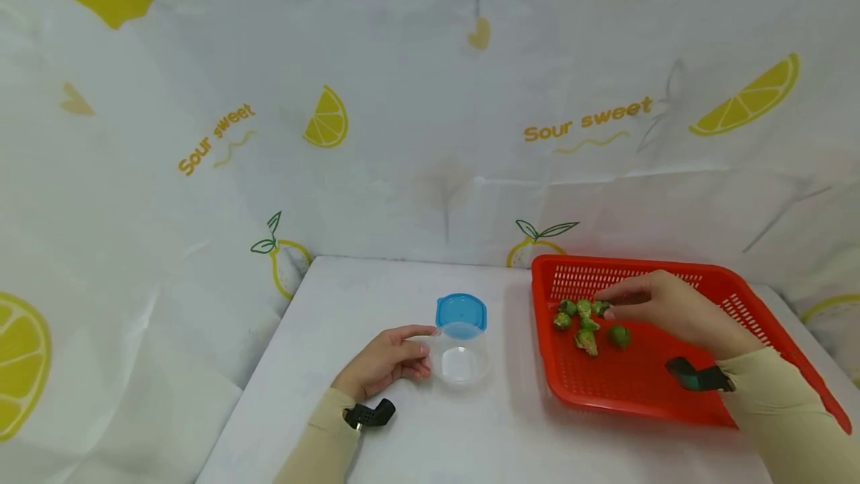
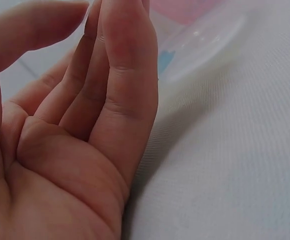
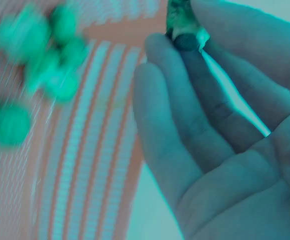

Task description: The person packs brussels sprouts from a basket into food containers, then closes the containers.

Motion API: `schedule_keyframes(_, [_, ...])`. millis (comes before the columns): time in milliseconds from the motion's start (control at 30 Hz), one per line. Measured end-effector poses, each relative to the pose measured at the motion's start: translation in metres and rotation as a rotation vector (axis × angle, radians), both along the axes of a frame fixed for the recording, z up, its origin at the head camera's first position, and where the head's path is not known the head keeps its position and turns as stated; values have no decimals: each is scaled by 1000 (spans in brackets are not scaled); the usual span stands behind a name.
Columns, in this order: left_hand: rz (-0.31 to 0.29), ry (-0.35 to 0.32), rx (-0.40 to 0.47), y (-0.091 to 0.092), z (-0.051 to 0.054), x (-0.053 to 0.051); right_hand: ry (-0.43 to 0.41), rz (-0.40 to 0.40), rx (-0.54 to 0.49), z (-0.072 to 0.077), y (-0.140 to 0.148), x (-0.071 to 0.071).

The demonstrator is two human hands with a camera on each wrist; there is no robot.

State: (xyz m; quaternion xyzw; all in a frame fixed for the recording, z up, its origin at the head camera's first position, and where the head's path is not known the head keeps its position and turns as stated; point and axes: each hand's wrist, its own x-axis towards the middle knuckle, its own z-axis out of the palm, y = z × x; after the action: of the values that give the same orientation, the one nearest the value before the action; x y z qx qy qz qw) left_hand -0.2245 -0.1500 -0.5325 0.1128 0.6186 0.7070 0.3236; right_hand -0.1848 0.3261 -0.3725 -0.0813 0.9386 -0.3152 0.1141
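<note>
In the head view my left hand (image 1: 390, 361) holds a clear round plastic tub (image 1: 460, 364) at its left side, on the white table. Thumb and index finger are at the tub's rim; the wrist view shows part of the tub (image 2: 204, 50) beyond the fingers. My right hand (image 1: 672, 312) is over the red basket (image 1: 645, 391), pinching a small green Brussels sprout (image 3: 182, 22) between thumb and fingertips. Several other Brussels sprouts (image 1: 586, 342) lie in the basket's left part, a rounder green one (image 1: 619, 336) a little apart.
A blue lid (image 1: 460, 311) lies on the table (image 1: 376, 297) just behind the tub. The basket stands to the right, with raised slotted walls. A white cloth (image 1: 416, 95) printed with lemons hangs behind the table.
</note>
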Motion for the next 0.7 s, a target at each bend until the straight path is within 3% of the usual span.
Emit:
schedule_keyframes(167, [4, -3, 3, -2, 0, 0, 58, 4, 0, 9, -44, 9])
schedule_keyframes(433, [-8, 14, 14, -5, 2, 0, 88, -28, -141, 10, -123, 20])
schedule_keyframes(567, [-10, 18, 25, -4, 3, 0, 125, 4, -203, 2, -163, 18])
schedule_keyframes(700, [-28, 13, 32, -2, 1, 0, 143, 24, -226, -18, -191, 14])
